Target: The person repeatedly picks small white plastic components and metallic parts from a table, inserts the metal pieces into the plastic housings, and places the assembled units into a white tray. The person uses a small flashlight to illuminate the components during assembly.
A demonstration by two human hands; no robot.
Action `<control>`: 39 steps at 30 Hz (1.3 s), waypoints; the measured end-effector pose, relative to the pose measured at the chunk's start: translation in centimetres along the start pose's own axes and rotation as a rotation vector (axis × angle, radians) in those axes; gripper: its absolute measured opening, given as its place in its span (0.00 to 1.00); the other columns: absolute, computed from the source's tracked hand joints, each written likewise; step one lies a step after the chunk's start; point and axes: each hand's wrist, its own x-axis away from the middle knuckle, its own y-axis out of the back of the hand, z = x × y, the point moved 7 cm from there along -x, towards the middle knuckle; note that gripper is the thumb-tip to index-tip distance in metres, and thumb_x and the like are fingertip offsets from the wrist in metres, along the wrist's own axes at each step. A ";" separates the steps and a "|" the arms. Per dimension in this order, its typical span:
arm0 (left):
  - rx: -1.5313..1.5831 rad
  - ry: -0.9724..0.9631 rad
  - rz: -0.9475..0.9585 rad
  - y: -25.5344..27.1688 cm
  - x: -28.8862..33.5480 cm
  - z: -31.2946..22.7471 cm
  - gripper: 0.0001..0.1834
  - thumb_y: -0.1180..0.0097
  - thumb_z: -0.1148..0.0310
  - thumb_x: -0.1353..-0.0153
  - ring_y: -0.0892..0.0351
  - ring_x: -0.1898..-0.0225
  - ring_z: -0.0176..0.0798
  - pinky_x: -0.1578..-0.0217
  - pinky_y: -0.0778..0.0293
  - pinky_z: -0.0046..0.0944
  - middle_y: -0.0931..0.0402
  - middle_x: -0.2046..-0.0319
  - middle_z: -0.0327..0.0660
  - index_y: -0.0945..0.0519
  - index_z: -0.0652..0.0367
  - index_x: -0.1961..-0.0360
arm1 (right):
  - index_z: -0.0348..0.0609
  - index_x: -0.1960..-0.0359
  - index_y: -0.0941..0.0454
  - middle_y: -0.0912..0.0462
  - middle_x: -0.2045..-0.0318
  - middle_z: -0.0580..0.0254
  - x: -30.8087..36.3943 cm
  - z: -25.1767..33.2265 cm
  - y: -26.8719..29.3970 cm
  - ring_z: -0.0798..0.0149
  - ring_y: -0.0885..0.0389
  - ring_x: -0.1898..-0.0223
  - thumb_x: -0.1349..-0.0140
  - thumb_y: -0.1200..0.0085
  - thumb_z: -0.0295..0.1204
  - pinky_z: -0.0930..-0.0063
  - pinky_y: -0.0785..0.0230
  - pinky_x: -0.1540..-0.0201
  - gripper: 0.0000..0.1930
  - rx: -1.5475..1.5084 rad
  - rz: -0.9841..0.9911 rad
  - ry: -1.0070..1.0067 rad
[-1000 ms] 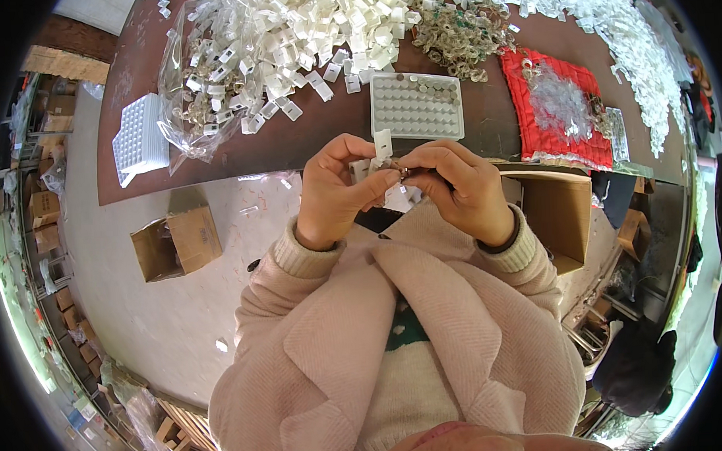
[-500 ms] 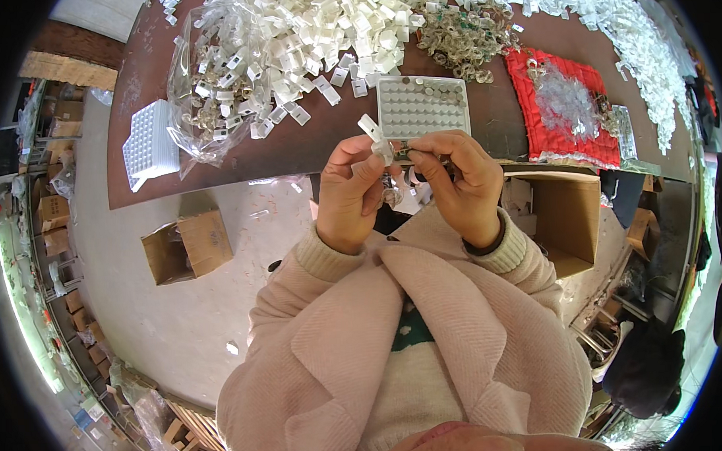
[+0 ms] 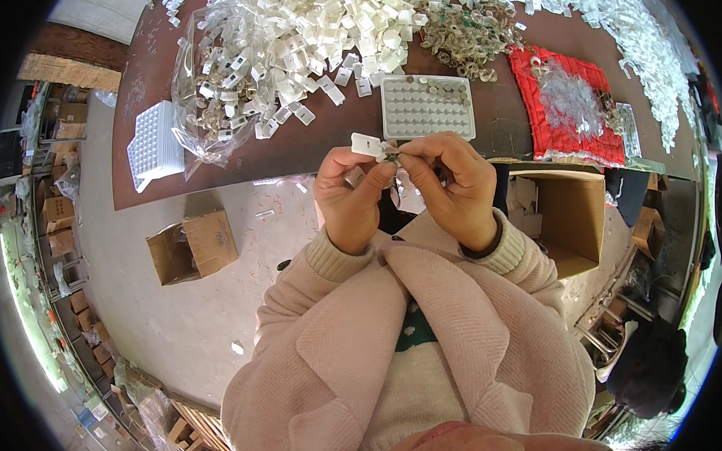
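Observation:
Above the table's near edge my two hands meet, fingertips almost touching. My left hand pinches a small white plastic piece, a flat rectangle with a little slot, tilted up to the left. My right hand is closed, thumb against forefinger, at a tiny clear-and-dark part beside the white piece. Whether that part is joined to the piece I cannot tell. Just beyond the fingers lies a white tray of small pockets, with round grey discs in its far rows.
A heap of white plastic pieces covers the far table, beside a clear bag of parts. Clear rings are piled at its right. A red cloth bears clear film bits. Stacked white trays stand left; cardboard boxes sit below.
The white piece has swung from steep to nearly level, pointing left. My right fingertips have come in closer to my left ones. The view has shifted slightly.

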 end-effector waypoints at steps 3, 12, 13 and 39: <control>-0.029 -0.091 0.059 -0.1 -0.1 -0.7 0.13 0.38 0.87 0.41 0.21 0.63 0.28 0.62 0.22 0.29 0.17 0.58 0.45 0.24 0.62 0.58 | 0.38 0.60 0.16 0.16 0.67 0.60 0.0 -0.1 -0.1 0.71 0.19 0.71 0.41 0.37 0.16 0.80 0.27 0.69 0.08 -0.071 0.055 -0.039; 0.005 -0.077 0.109 0.4 -0.3 -0.7 0.11 0.37 0.86 0.41 0.22 0.69 0.28 0.68 0.23 0.28 0.17 0.61 0.46 0.23 0.64 0.59 | 0.37 0.56 0.14 0.16 0.67 0.65 0.4 -1.7 -0.4 0.79 0.22 0.72 0.41 0.36 0.17 0.85 0.32 0.71 0.11 -0.366 0.196 -0.281; 0.010 -0.046 0.130 0.5 -0.3 -0.7 0.11 0.37 0.85 0.41 0.23 0.70 0.28 0.70 0.24 0.27 0.17 0.63 0.45 0.23 0.64 0.59 | 0.38 0.56 0.14 0.16 0.67 0.66 0.4 -1.9 -0.3 0.79 0.22 0.72 0.40 0.36 0.18 0.85 0.32 0.71 0.10 -0.359 0.212 -0.309; -0.083 -0.176 -0.022 0.9 0.4 -0.3 0.10 0.41 0.82 0.35 0.20 0.64 0.28 0.64 0.23 0.27 0.17 0.59 0.46 0.25 0.63 0.55 | 0.37 0.57 0.20 0.17 0.68 0.60 0.1 0.0 -0.9 0.72 0.20 0.73 0.40 0.40 0.17 0.79 0.27 0.69 0.10 0.000 0.094 -0.058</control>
